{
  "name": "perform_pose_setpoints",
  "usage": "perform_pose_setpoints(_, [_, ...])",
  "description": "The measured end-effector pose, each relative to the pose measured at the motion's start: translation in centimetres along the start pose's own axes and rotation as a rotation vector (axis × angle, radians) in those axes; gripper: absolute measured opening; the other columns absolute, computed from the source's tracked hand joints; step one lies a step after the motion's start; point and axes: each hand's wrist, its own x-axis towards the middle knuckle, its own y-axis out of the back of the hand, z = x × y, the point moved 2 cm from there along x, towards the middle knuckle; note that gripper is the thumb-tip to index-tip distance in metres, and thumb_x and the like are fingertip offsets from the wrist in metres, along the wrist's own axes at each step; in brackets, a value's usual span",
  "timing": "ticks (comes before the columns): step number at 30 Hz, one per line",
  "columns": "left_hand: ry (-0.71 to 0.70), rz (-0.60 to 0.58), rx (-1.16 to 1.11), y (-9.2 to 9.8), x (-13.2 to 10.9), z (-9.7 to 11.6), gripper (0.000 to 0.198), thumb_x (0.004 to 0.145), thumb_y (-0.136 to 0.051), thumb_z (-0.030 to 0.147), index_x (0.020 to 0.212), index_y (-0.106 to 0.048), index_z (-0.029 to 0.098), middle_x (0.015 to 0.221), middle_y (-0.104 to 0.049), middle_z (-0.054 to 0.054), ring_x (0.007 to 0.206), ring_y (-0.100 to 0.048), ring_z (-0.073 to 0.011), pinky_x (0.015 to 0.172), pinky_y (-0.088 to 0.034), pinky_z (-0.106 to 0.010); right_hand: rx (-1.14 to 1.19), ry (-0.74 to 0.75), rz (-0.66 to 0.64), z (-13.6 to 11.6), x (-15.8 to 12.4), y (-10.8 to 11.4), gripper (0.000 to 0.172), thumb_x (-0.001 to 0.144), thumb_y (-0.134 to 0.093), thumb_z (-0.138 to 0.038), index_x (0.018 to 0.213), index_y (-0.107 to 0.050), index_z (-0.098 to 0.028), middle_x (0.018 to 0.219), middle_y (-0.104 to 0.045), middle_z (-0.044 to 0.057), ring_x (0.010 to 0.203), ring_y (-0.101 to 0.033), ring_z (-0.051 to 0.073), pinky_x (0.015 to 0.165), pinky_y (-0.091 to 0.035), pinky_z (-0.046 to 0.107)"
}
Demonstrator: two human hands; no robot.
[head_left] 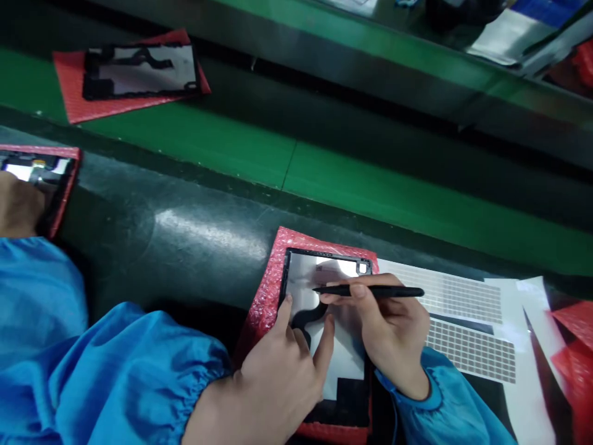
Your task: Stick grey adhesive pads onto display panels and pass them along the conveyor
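A tablet screen panel [351, 358] with a black frame and silvery back lies face down on a red bubble-wrap bag [270, 278]. A dark flex cable [308, 315] curves across its back. My left hand [278, 371] rests on the panel, index finger and thumb apart on either side of the cable. My right hand [393, 327] pinches slim black tweezers [384, 291], seen side-on, whose tip points left over the upper part of the panel. Fingers of that hand hide part of the panel's right side.
Sheets of small square stickers [472, 349] lie right of the panel, with red bubble wrap [577, 371] beyond. Another panel [148, 74] on red wrap sits on the green strip [241, 154]. At left, a co-worker's hand [21, 207] is over another panel. A raised ledge [393, 43] runs behind.
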Motion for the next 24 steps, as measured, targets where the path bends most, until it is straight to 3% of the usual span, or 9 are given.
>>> perform_pose_setpoints(4, [0.032,0.031,-0.071,-0.2,-0.5,-0.4,0.066,0.088,-0.066,0.041,0.144,-0.062,0.006,0.064,-0.073,-0.008,0.059,-0.067,-0.0253,0.100,-0.047,-0.055,-0.057,-0.037,-0.046,0.6,-0.6,-1.8,0.003,0.093,-0.076,-0.020,0.090,-0.075,-0.021,0.080,-0.084,0.004,0.064,-0.082,0.022,0.059,-0.070,0.024])
perform_pose_setpoints(9, [0.075,0.190,-0.104,-0.7,-0.9,0.3,0.054,0.087,-0.065,0.040,0.131,-0.074,0.010,0.066,-0.075,-0.009,0.056,-0.067,-0.0262,0.104,-0.043,-0.056,-0.093,-0.085,-0.062,1.6,-1.4,-1.7,0.003,0.091,-0.078,-0.020,0.091,-0.077,-0.023,0.081,-0.084,0.003,0.064,-0.082,0.023,0.057,-0.070,0.025])
perform_pose_setpoints(12, [0.110,0.229,-0.101,-0.9,-0.8,0.3,0.046,0.087,-0.062,0.036,0.124,-0.078,0.014,0.063,-0.074,-0.008,0.056,-0.066,-0.0252,0.105,-0.042,-0.055,-0.119,-0.107,-0.085,1.9,-1.4,-1.7,0.003,0.091,-0.078,-0.020,0.090,-0.078,-0.023,0.084,-0.084,0.003,0.065,-0.083,0.023,0.058,-0.071,0.026])
perform_pose_setpoints(19, [0.098,0.201,-0.115,-1.0,-0.5,0.3,0.046,0.091,-0.059,0.037,0.124,-0.077,0.011,0.058,-0.070,-0.006,0.049,-0.059,-0.0221,0.103,-0.040,-0.060,-0.171,-0.120,-0.076,1.6,-0.9,-1.8,0.004,0.091,-0.079,-0.021,0.087,-0.078,-0.023,0.088,-0.085,0.004,0.065,-0.083,0.024,0.052,-0.070,0.026])
perform_pose_setpoints(24, [0.082,0.251,-0.129,-0.8,-0.4,0.1,0.043,0.090,-0.063,0.040,0.119,-0.080,0.013,0.060,-0.070,-0.006,0.051,-0.062,-0.0244,0.097,-0.041,-0.060,-0.146,-0.144,-0.075,1.9,-1.0,-1.8,0.002,0.091,-0.079,-0.023,0.090,-0.077,-0.024,0.087,-0.084,0.004,0.064,-0.082,0.026,0.047,-0.069,0.027])
